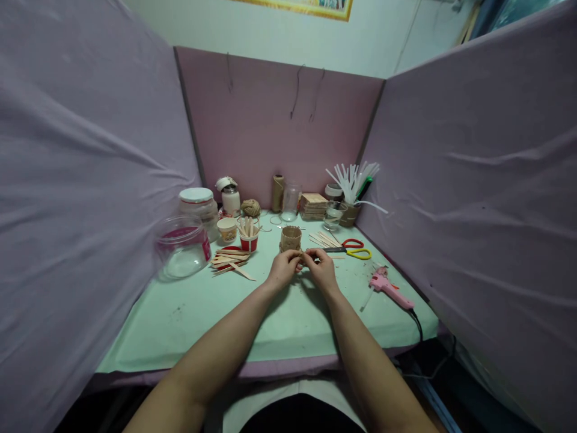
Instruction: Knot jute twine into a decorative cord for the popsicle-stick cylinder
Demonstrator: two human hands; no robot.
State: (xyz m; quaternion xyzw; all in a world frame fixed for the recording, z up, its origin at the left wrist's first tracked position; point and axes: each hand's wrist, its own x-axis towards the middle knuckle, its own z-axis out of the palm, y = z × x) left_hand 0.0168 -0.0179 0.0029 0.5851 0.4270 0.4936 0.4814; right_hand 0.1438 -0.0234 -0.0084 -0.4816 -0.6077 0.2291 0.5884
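Observation:
My left hand (283, 268) and my right hand (321, 269) meet over the middle of the green table (189, 313), fingers pinched together on a small tan piece (303, 257) between them; it is too small to name. Just behind the hands stands a small twine-wrapped cup (291, 238). Loose wooden craft sticks (232, 260) lie to the left, and a red cup (249, 239) holds more sticks upright.
Red and yellow scissors (354, 248) and a pink glue gun (388, 290) with its cord lie on the right. A clear plastic jar (183, 248) lies on its side at left. Jars, a twine ball (251, 207) and white straws (354, 180) line the back. Purple cloth walls close in three sides.

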